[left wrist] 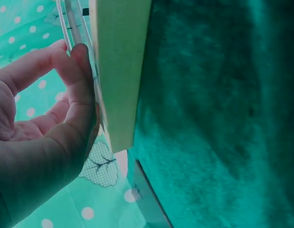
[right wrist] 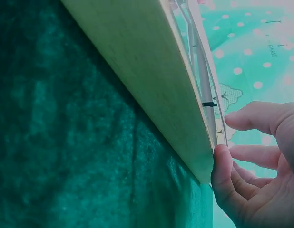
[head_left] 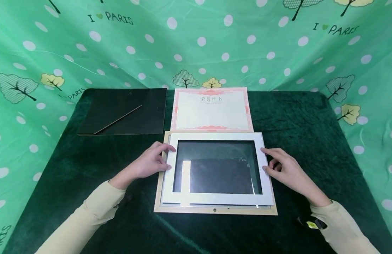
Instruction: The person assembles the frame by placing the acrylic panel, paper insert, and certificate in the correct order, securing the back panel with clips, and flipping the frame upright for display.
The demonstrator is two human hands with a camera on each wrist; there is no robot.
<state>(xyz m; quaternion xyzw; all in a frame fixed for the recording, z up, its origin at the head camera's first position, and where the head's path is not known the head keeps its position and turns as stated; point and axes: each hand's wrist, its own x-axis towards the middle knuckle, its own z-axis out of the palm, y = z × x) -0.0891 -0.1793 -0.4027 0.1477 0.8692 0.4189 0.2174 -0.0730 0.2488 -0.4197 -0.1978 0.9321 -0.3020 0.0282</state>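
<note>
A white mat board (head_left: 221, 199) with a large rectangular window lies slightly askew over a pale wooden picture frame (head_left: 240, 211). My left hand (head_left: 148, 163) pinches the mat's left edge between thumb and forefinger. On the opposite side, my right hand (head_left: 286, 169) pinches the right edge the same way. Both wrist views show the mat's edge raised above the wooden frame's side (left wrist: 118, 71). A small black tab (right wrist: 210, 104) sticks up at the frame's edge in the right wrist view. Through the window shows a dark, glossy area with reflections and a pale upright strip (head_left: 185, 176).
Behind the frame, a certificate (head_left: 212, 114) with a pink border lies flat, its near edge meeting the frame. A black backing board (head_left: 119, 102) with a slanted stand lies at the back left. Dark green velvet cloth (head_left: 294, 120) covers the table before a green polka-dot curtain (head_left: 253, 21).
</note>
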